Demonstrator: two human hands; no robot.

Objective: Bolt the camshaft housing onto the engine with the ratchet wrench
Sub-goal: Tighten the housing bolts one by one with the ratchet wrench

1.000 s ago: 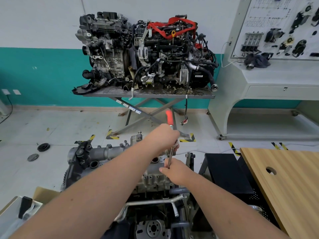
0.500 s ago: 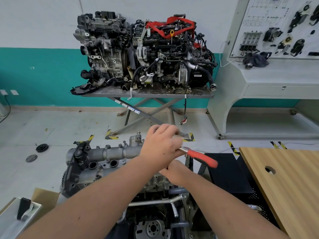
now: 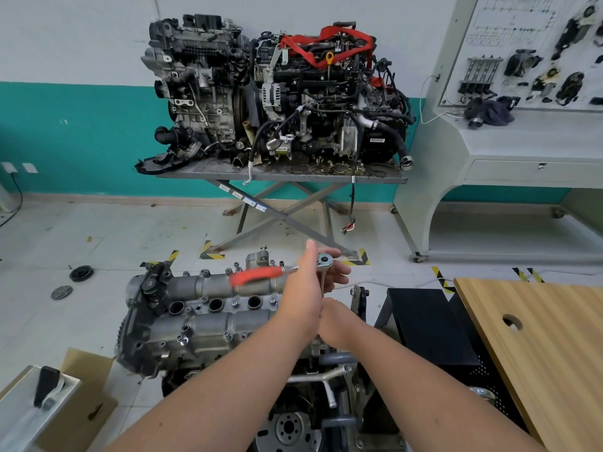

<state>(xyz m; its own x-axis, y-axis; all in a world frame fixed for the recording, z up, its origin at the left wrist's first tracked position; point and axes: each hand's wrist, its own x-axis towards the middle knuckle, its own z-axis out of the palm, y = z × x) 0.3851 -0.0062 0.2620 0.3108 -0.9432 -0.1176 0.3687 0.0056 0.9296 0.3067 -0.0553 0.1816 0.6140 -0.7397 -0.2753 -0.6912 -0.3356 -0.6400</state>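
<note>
Wrench (image 3: pixel 261 275) over camshaft housing (image 3: pixel 208 308).

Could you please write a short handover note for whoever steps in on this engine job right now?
Left hand: fingers around the head end of the ratchet wrench; its red handle points left, blurred.
Right hand: low beside the wrench's vertical extension, mostly hidden behind the left hand; its grip cannot be told.
Camshaft housing sits on the engine, with several bolt heads visible along its edges.
Done: housing in place, wrench set at the right end.
Left: whether this bolt or any other is tight cannot be told; check all with the wrench.
</note>
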